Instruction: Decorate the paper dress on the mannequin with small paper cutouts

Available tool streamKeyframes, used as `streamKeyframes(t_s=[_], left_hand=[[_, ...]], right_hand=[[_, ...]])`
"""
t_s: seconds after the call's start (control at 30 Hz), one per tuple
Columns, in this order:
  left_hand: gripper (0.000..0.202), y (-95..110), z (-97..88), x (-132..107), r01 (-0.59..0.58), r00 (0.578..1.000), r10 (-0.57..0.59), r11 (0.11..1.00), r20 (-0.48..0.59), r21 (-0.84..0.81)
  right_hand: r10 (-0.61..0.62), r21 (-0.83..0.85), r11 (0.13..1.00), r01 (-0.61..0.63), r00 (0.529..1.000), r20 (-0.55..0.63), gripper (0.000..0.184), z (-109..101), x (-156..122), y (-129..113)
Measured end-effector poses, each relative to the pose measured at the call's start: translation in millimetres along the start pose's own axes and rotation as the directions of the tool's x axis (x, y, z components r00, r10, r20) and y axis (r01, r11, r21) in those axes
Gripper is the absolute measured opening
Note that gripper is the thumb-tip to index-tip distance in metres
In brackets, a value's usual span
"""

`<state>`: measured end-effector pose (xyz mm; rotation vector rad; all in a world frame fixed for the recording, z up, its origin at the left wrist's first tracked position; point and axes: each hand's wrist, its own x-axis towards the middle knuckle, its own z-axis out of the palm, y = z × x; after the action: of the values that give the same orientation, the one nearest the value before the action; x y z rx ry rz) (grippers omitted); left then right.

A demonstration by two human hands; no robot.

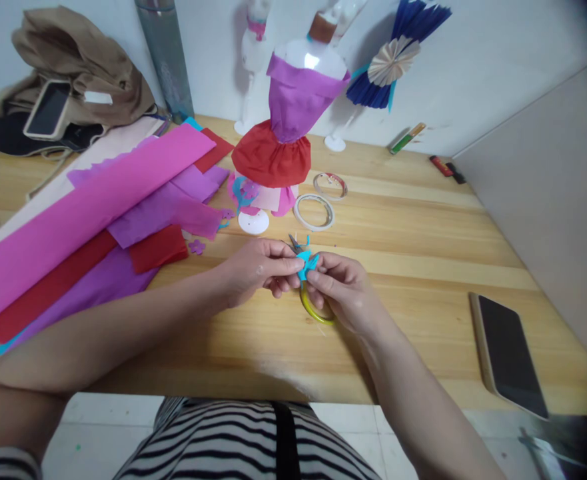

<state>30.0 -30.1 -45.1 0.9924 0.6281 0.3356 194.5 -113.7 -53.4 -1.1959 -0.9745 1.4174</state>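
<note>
My left hand [256, 268] and my right hand [343, 288] meet over the middle of the wooden table [423, 253]. Both pinch a small blue paper shape [307, 262] between thumb and fingertips. A yellow-green ring [314, 309], apparently a scissors handle, hangs under my right hand, and grey blade tips [293, 242] stick out just behind the blue paper. Behind the hands stands a bottle figure dressed in a purple and red paper dress [283, 127].
Sheets of pink, purple and red crepe paper [83, 220] cover the left of the table. Two tape rolls [314, 212] lie by the figure. A phone [510, 353] lies at the right front. A brown bag [78, 60] with a phone, a bottle [166, 53] and a blue paper fan [398, 53] stand at the back.
</note>
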Motion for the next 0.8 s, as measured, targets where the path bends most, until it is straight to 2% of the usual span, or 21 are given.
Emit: streamKeyframes(t_s=[0.23, 0.33, 0.43, 0.63, 0.73, 0.8], left_hand=[[0.049, 6.5, 0.0, -2.6, 0.016, 1.0, -0.015, 0.985, -0.008, 0.169], [0.043, 11.3, 0.8, -3.5, 0.013, 1.0, -0.011, 0.957, -0.007, 0.29], [0.031, 15.1, 3.2, -3.4, 0.017, 0.999, 0.003, 0.919, -0.049, 0.395], [0.019, 15.3, 0.8, -0.9, 0.047, 0.998, -0.026, 0.926, -0.061, 0.375], [0.024, 11.8, -3.7, 0.3, 0.008, 1.0, -0.002, 0.956, -0.02, 0.294], [0.032, 9.1, -5.3, 0.7, -0.02, 1.0, 0.023, 0.979, -0.008, 0.205]], right_hand=[[0.009, 0.001, 1.0, -0.009, 0.999, -0.042, 0.034, -0.5, -0.8, 0.6], [-0.003, -0.03, 1.0, 0.002, 0.999, -0.042, 0.033, 0.4, -0.2, 1.0], [-0.034, -0.098, 0.995, 0.027, 0.997, -0.072, 0.034, -0.3, 3.1, 7.0], [-0.112, -0.188, 0.978, 0.094, 0.99, -0.083, 0.034, -3.7, 7.0, 19.6], [-0.104, -0.181, 0.98, 0.087, 0.991, -0.083, 0.038, -3.5, 2.9, 12.8], [-0.113, -0.229, 0.97, 0.082, 0.985, -0.128, 0.036, -5.5, -0.1, 5.5]])
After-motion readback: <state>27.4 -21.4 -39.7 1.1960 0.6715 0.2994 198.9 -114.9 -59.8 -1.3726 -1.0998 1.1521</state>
